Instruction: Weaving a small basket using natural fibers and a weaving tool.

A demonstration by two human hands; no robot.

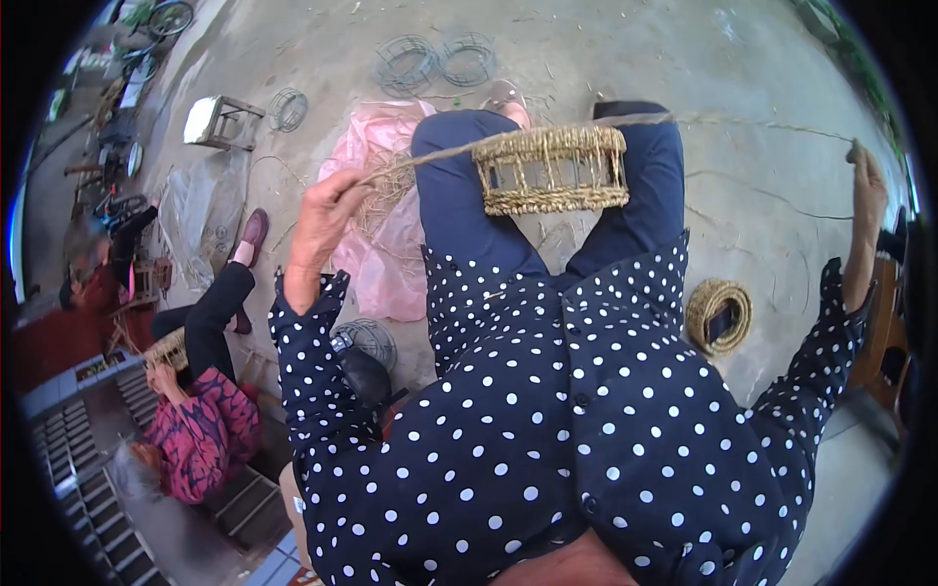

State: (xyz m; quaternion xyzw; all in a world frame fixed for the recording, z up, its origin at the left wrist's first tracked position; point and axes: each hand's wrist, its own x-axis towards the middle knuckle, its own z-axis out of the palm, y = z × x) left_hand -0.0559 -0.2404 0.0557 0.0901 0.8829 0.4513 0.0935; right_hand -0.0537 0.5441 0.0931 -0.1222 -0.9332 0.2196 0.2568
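Note:
A woven straw basket with open upright struts (552, 200) rests across my legs, between my knees. A pale twisted straw strand (445, 153) runs over the top of it from one side of me to the other. My left hand (327, 205) pinches the strand left of the basket, its fingers closed. Out at the far right, raised and well apart from the basket, my right hand (865, 176) is closed on the thin end of the strand. A slack length of thin cord (752, 190) hangs below it.
A pink plastic sheet (381, 273) with loose straw lies left of my legs. Wire frames (405, 63), a stool (220, 122) and a coiled straw piece (718, 317) are on the floor. At left a co-worker (200, 430) holds another basket; another person (93, 264) sits beyond.

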